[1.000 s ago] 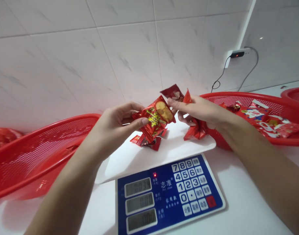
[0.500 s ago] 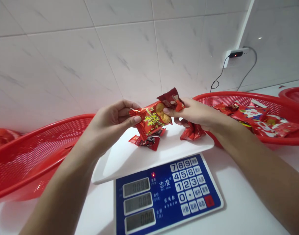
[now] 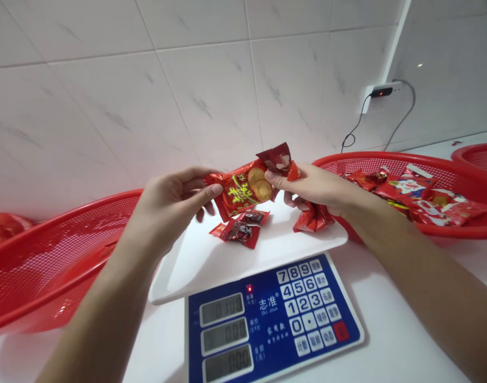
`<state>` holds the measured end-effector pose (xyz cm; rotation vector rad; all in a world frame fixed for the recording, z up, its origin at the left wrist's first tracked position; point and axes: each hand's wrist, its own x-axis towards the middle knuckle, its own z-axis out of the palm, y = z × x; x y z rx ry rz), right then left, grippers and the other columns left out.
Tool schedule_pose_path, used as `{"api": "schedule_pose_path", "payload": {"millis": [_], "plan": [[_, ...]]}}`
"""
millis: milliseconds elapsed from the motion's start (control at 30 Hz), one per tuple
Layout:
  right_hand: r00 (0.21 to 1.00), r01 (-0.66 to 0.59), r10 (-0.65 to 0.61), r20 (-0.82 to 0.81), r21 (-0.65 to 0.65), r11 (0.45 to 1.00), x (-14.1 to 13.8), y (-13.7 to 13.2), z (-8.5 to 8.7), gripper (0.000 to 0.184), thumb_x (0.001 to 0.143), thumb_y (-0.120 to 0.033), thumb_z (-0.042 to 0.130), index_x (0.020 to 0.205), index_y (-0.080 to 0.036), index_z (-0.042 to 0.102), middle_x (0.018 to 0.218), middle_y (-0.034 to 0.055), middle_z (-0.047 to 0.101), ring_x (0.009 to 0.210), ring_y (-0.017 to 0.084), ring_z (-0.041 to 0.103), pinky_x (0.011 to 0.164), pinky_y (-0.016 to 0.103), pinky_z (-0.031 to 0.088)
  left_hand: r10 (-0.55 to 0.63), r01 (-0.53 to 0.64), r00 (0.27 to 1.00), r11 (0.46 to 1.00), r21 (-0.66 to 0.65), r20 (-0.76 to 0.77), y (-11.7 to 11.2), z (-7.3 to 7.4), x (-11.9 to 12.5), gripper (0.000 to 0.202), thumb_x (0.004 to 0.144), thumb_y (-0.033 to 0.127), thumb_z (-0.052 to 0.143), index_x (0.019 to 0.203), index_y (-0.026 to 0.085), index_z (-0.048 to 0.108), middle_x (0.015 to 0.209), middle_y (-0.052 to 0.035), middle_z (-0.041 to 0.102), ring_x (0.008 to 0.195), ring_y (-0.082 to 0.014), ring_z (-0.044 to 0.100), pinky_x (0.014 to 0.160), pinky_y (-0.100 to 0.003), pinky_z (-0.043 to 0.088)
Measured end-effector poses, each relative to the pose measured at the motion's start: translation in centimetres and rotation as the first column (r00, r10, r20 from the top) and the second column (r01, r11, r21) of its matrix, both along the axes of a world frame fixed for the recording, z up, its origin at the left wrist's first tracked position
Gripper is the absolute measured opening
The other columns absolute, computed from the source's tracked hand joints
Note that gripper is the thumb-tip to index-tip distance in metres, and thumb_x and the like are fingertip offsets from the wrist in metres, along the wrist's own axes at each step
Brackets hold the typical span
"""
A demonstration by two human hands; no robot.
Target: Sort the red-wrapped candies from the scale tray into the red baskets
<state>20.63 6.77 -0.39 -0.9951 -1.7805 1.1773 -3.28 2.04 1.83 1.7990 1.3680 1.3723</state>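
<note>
A red snack packet [image 3: 242, 189] with yellow lettering and a picture of round biscuits is stretched between both hands above the white scale pan [image 3: 195, 260]. My left hand [image 3: 179, 199] pinches its left end, thumb in front and fingers partly behind. At the other end my right hand [image 3: 307, 183] has its thumb on the packet, with a dark red packet [image 3: 276, 159] also in its grip. Just under the right hand's lower fingers is another red packet [image 3: 314, 218]; whether they touch it is unclear. Small red-and-black packets [image 3: 241, 230] lie on the pan.
The scale's blue panel [image 3: 267, 319] with keys and displays faces me. A red perforated basket [image 3: 68, 229] stands at left. Another red basket [image 3: 387, 154] at right holds several packets [image 3: 419, 191]. Behind is a tiled wall with a socket [image 3: 381, 93] and cables.
The snack packet has turned slightly and its biscuit picture shows more. My left hand's lower fingers have spread downward. The reading on the scale's top display has changed.
</note>
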Motion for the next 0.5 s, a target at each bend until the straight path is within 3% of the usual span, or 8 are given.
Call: {"api": "schedule_pose_path", "payload": {"millis": [133,267,367,433,500], "plan": [[0.998,-0.02,0.016,-0.065,-0.049,0.999,0.0,-0.5,0.4,0.054,0.083,-0.066,0.075,0.106,-0.019,0.066,0.082,0.0085,0.074,0.047,0.011,0.05,0.036,0.025,0.031,-0.012,-0.013,0.981,0.992,0.129,0.193,-0.5,-0.3,1.2,0.012,0.074,0.026,0.085,0.084,0.024,0.077,0.084,0.0004,0.079,0.076,-0.0181,0.076,0.075,-0.029,0.064],[0.98,-0.085,0.062,-0.189,-0.117,0.99,0.0,-0.8,1.0,0.049,0.089,-0.059,0.073,0.113,-0.016,0.069,0.083,0.0092,0.075,0.045,0.01,0.052,0.035,0.022,0.032,-0.048,0.029,0.994,0.984,0.176,0.102,-1.2,-0.5,2.1,0.015,0.089,0.039,0.076,0.085,0.026,0.078,0.098,-0.0017,0.079,0.097,-0.0197,0.074,0.09,-0.03,0.061],[0.968,-0.092,0.057,-0.242,-0.134,0.987,-0.2,-0.7,1.1,0.037,0.088,-0.044,0.079,0.111,-0.016,0.072,0.081,0.0065,0.072,0.046,0.008,0.052,0.035,0.02,0.032,-0.085,0.076,0.995,0.987,0.138,0.055,-1.0,-0.7,2.0,0.021,0.088,0.043,0.076,0.08,0.023,0.075,0.097,-0.0035,0.077,0.096,-0.0198,0.073,0.085,-0.027,0.06],[0.981,-0.043,0.018,-0.191,-0.124,0.991,-0.5,-0.7,1.1,0.027,0.092,-0.033,0.075,0.112,-0.015,0.072,0.067,0.0021,0.066,0.042,0.007,0.046,0.035,0.018,0.031,-0.059,0.052,0.996,0.993,0.11,0.064,-0.6,-0.9,1.7,0.023,0.078,0.038,0.085,0.087,0.024,0.07,0.097,-0.0029,0.076,0.092,-0.0209,0.074,0.076,-0.027,0.061],[0.992,0.023,-0.037,-0.122,-0.113,0.993,-0.8,-0.8,1.1,0.02,0.095,-0.027,0.071,0.111,-0.015,0.072,0.052,-0.0024,0.056,0.037,0.006,0.038,0.034,0.017,0.028,-0.034,0.028,0.997,0.997,0.07,0.076,-0.3,-1.0,1.5,0.041,0.07,0.036,0.09,0.098,0.024,0.063,0.106,-0.0043,0.075,0.091,-0.0227,0.074,0.068,-0.027,0.062]]}}
